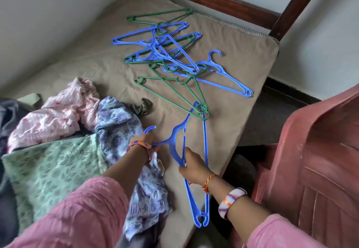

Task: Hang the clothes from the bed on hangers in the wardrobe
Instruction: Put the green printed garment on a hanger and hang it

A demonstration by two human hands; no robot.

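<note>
Head view: a blue hanger [175,142] is being gripped near the bed's [233,57] edge, left hand [147,138] curled at its neck, right hand [191,167] round its shoulder; the lilac floral garment [124,129] just left should be threaded neck-first.

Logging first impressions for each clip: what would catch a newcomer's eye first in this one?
Most striking is the tangle of blue and green hangers spread over the middle of the tan bed. Nearer the camera, both hands grip one blue hanger at the bed's edge: the left hand near its hook, the right hand on its shoulder. A heap of patterned clothes lies at the left, and a pink plastic chair stands at the right.
</note>
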